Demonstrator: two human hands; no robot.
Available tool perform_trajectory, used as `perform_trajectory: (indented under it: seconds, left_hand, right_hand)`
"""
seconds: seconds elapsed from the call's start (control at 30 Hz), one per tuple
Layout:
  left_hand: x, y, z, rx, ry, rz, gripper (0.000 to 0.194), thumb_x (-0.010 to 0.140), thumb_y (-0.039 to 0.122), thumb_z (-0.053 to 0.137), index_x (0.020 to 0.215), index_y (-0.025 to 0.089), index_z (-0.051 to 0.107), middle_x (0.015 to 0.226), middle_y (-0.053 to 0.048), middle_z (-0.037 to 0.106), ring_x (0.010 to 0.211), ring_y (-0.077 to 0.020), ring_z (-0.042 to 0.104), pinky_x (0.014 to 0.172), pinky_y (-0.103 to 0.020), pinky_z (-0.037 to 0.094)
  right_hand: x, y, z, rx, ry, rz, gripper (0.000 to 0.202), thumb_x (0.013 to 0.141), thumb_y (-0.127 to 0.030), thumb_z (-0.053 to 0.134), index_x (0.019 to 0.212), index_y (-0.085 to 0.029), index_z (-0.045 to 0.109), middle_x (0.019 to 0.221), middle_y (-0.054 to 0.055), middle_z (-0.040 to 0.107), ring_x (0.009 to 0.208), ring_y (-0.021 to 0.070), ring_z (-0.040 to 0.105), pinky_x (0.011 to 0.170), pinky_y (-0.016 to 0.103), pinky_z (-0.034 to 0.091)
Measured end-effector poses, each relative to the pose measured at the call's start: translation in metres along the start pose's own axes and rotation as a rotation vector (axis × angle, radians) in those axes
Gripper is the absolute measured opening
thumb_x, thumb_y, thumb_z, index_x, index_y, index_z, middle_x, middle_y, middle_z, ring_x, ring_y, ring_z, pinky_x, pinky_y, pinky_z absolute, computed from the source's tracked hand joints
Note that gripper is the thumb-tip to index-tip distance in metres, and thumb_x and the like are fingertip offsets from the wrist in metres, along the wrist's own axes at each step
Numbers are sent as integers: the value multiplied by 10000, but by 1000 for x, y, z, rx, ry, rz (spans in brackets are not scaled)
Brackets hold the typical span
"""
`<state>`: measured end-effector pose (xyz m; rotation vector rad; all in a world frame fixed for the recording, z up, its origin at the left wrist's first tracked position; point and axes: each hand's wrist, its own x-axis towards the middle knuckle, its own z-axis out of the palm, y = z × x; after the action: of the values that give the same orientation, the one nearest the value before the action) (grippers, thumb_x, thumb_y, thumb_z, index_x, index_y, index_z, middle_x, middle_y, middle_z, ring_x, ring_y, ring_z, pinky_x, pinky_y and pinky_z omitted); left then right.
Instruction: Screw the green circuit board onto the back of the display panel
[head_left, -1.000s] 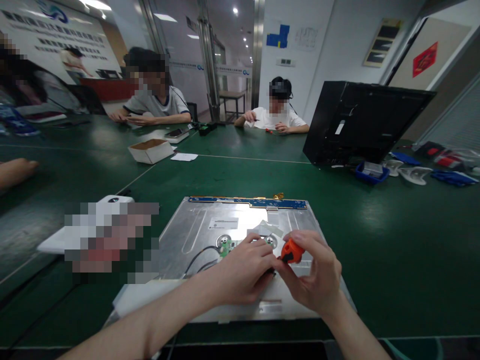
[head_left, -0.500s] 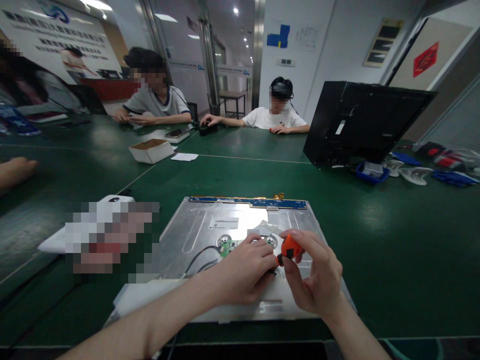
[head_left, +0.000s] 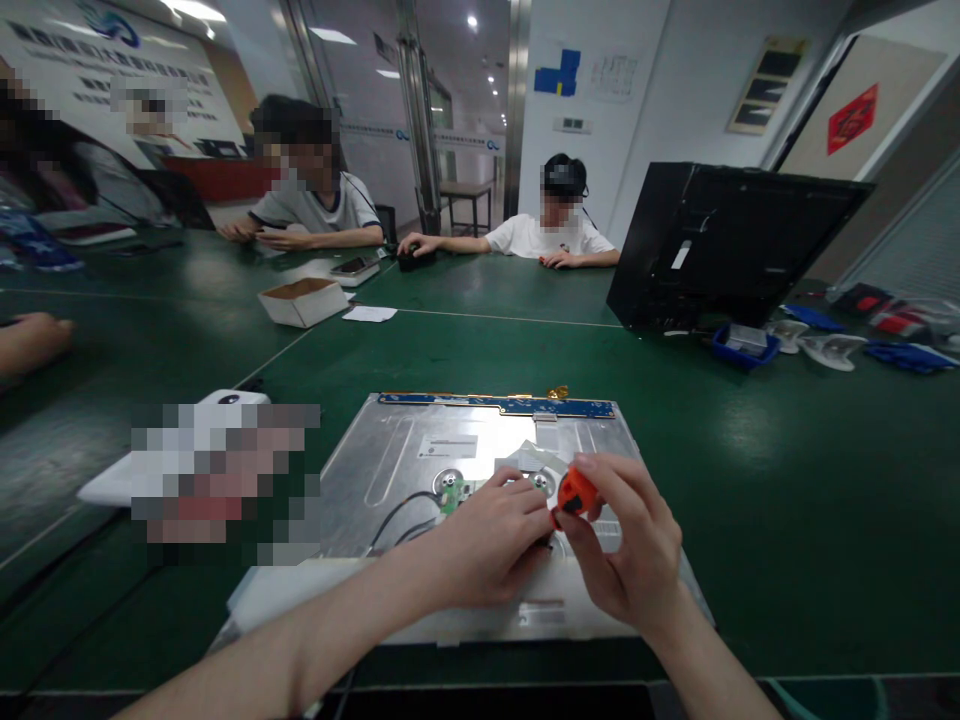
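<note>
A flat silver display panel lies on the green table, with a blue circuit strip along its far edge. My right hand pinches the orange and black handle of a screwdriver between thumb and fingers, tilted over the panel. Close against its lower end, my left hand is curled down on the panel. Those fingertips are hidden, so what they hold cannot be made out. A small green circuit board with black cables shows beside my left hand. The screwdriver's tip is out of sight.
An open cardboard box stands beyond the panel to the left. A large black monitor stands at the right, near a blue tray. A white device lies at left. Several people sit around the table.
The orange handle has turned in my right fingers and shifted slightly to the left. My right fingers have shifted with it. My left hand stays in place.
</note>
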<state>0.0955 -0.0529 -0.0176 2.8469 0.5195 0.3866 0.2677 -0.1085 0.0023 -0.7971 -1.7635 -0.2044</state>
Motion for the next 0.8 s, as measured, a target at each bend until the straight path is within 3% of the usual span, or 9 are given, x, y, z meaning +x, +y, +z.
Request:
perform_trajectory:
  seconds: [0.23,0.4,0.63,0.8]
  left_hand:
    - [0,1,0,-8,-4,-11,67,887,189,595,928,182,649,1015,-78,706,995,-271,630,986,-458,410]
    - [-1,-1,1,-8,15,1,178,855,167,598,1028,190,636,1025,-77,694,991,-251,626,975,-421,415]
    - [0,-1,2,-7,12,7,164,851,166,598,1010,180,634,1002,-79,691,976,-254,627,986,-429,406]
    - [0,1,-2,2,-26,-6,92,856,166,593,936,180,635,1002,-79,695,954,-262,631,971,-452,404]
  right_hand:
    - [1,0,0,17,-68,10,535,949,-119,462,1478,-143,387,1149,147,692,964,213,701,738,338,636]
    - [2,1,3,18,29,-15,514,900,-175,627,1381,-173,447,1004,94,683,882,202,687,686,317,627]
    - [5,-3,1,-69,60,-17,447,900,-164,626,1336,-195,533,913,59,638,729,163,634,556,260,585]
    - [1,-2,1,-53,28,-1,565,910,-144,556,1457,-155,414,1017,103,695,789,187,678,596,296,614]
